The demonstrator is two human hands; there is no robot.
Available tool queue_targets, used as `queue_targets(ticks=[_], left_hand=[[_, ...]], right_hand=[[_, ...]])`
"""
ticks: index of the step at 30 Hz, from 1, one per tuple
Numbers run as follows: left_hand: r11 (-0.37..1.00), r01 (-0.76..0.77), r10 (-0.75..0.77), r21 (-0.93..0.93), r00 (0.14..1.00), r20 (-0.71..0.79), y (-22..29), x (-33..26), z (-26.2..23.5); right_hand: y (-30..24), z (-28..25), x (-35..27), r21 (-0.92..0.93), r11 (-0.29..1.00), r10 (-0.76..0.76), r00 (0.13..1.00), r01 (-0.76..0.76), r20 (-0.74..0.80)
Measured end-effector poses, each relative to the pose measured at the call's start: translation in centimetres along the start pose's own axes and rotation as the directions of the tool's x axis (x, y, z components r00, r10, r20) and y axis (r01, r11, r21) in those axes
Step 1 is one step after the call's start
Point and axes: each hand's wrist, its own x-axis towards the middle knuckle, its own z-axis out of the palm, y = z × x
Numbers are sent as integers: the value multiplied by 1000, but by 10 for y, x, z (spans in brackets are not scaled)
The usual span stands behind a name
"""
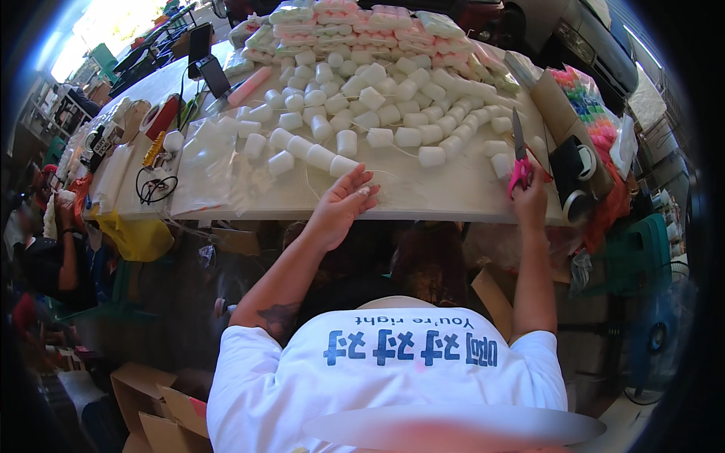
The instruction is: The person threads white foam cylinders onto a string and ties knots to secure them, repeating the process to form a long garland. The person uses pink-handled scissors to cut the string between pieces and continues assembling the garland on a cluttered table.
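Observation:
White foam-like cylinders (366,121) lie in a large heap across the table, several of them strung in rows on thin cord. One such row (319,157) runs down to my left hand (346,205) at the table's front edge. The fingers there are curled together, and a thin white string (387,174) comes out by the fingertips. To the right, my right hand (532,198) is closed round the pink handles of a pair of scissors (521,172). Their blades point away from me, nearly together, beside a few loose cylinders (498,155).
Bagged pink and white packs (355,34) are stacked at the back of the table (249,202). Clear plastic bags (208,162), tape rolls (160,117) and a black cable (156,187) lie left. At right stand a cardboard box (563,106) and colourful packs (585,106). Another person (57,257) sits far left.

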Motion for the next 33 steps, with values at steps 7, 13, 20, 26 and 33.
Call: queue_targets(ticks=[7,13,20,26,33], left_hand=[[996,32,-32,-83,999,1,-2,6,10],[996,40,-44,-81,998,-40,-8,-7,6],[995,85,-85,-52,996,-15,-7,-31,-5],[984,75,-63,-162,995,80,0,-28,3],[950,110,-58,-292,982,180,11,-32,0]], right_hand=[[6,-46,-41,22,1000,-19,963,14,269],[26,-65,-26,-78,995,93,910,-67,405],[-11,-45,4,-93,941,-296,926,324,236],[-130,34,-56,645,704,-571,777,298,264],[-173,88,-60,670,491,-764,645,557,23]])
